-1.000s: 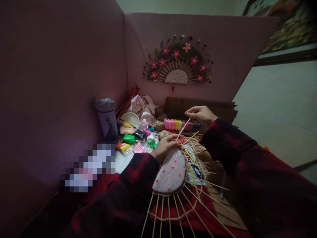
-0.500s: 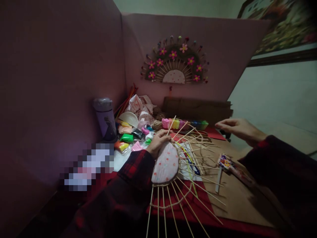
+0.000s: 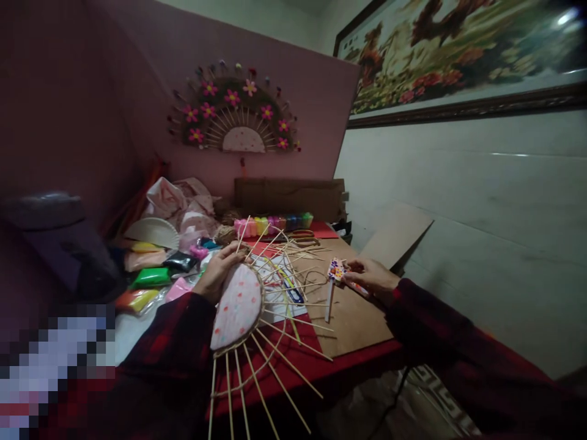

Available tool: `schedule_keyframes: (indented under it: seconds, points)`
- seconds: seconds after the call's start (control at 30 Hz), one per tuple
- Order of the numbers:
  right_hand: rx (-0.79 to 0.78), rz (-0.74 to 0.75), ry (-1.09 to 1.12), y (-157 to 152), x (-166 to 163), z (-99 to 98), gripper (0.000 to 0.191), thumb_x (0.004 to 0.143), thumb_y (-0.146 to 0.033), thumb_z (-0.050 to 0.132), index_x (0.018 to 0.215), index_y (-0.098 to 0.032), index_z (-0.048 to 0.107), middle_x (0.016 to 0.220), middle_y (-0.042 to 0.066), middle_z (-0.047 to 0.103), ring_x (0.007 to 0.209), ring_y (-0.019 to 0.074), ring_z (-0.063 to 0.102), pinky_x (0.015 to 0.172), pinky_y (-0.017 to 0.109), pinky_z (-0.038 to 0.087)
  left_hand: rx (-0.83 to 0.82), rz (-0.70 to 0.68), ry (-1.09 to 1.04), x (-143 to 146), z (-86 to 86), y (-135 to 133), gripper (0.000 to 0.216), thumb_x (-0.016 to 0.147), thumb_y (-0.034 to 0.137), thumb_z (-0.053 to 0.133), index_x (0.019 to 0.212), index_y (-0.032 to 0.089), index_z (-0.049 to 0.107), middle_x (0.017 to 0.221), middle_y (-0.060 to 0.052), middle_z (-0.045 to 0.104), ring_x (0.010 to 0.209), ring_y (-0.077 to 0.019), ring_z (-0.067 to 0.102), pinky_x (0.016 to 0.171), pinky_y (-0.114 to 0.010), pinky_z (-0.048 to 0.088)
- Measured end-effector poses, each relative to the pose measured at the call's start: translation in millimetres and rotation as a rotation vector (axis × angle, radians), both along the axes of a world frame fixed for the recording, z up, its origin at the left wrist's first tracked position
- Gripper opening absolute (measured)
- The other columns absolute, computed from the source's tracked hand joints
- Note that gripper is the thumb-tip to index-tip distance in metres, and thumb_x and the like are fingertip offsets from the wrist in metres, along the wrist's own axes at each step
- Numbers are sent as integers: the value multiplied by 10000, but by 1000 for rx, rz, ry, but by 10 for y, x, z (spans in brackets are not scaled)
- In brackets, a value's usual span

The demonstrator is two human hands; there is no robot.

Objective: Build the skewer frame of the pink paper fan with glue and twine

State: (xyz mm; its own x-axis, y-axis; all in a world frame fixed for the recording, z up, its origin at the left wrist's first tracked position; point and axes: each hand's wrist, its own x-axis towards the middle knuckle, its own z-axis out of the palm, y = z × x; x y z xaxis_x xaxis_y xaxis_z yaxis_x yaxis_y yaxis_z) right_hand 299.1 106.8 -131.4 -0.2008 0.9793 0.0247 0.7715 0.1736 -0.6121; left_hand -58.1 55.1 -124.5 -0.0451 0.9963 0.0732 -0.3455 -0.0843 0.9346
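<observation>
My left hand (image 3: 220, 269) is closed on the upper end of a stick fan (image 3: 238, 302). The fan has a half-round base in pale pink dotted cloth, and thin wooden sticks spread from it, with cord woven across them. Over the brown board on the right, my right hand (image 3: 370, 276) has its fingers closed around a flower-patterned glue gun (image 3: 337, 269). A pale glue stick (image 3: 329, 300) juts from the gun toward me. My fingers hide part of its body.
Loose sticks (image 3: 300, 250) and a brown board (image 3: 353, 324) lie beyond and right of the fan. Bagged coloured clay (image 3: 153, 277), a paper plate (image 3: 153, 232) and bunched cloth (image 3: 167, 198) crowd the left. A finished flowered fan (image 3: 233, 116) hangs on the pink panel.
My right hand has come down from the air and closed on the glue gun. My left hand keeps its hold on the fan. The view has swung to the right.
</observation>
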Motion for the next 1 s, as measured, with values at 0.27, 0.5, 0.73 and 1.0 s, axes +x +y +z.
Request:
schedule_keyframes:
  seconds: [0.27, 0.5, 0.73, 1.0]
  points:
    - [-22, 120, -140, -32, -50, 22, 342, 633, -375, 628, 873, -132, 655, 670, 24, 591, 570, 137, 502, 480, 231, 346, -14, 17, -7, -10, -9, 1, 384, 641, 178, 707, 1014, 150, 618, 680, -22, 687, 504, -105, 605, 465, -172, 459]
    - [-256, 8, 463, -149, 53, 288, 303, 706, -409, 575, 878, -161, 605, 614, 8, 526, 447, 97, 405, 377, 213, 280, -10, 25, 0, -8, -5, -19, 373, 634, 188, 711, 992, 145, 618, 670, -21, 682, 487, -102, 590, 447, -174, 435]
    - [-230, 95, 696, -348, -258, 613, 276, 669, -351, 674, 861, -169, 595, 732, 54, 584, 478, 87, 422, 353, 203, 285, -30, 45, 30, 65, 25, -55, 350, 613, 190, 712, 948, 134, 627, 667, -10, 662, 518, -99, 583, 477, -177, 423]
    - [-337, 387, 580, -627, -1227, 799, 301, 763, -434, 569, 672, -149, 532, 496, -34, 481, 345, 44, 314, 325, 191, 213, -41, 39, -10, 139, 20, -87, 354, 585, 188, 725, 927, 134, 648, 643, -10, 663, 502, -95, 569, 475, -178, 408]
